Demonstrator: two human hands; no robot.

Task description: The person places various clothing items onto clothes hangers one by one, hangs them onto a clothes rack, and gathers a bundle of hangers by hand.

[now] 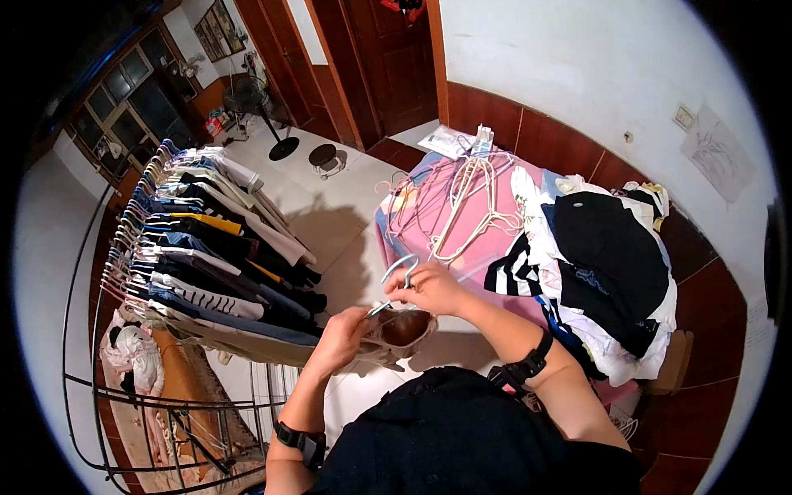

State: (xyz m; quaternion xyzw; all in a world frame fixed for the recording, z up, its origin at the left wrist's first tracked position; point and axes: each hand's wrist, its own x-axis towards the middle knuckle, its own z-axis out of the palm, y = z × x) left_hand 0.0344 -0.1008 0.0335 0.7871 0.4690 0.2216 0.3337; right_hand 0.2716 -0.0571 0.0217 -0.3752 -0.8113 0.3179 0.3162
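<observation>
A light blue clothes hanger [399, 266] is between my two hands, its hook pointing up. My right hand [436, 289] pinches it just below the hook. Lower and to the left, my left hand [341, 337] has its fingers closed around the hanger's other part. Under the hands a pale beige cloth-like thing [375, 353] surrounds a brown round surface [406, 327]; whether the cloth hangs from the hanger cannot be made out. The pink-covered table [417, 227] stands just beyond my right hand, with several loose hangers [474, 202] on it.
To the left, a rack holds many hung clothes [223, 247]. A heap of clothes [610, 264], black and white on top, lies at the table's right. Black metal rails [165, 404] stand at lower left. Farther back are a standing fan [268, 124] and a low round stool [322, 155].
</observation>
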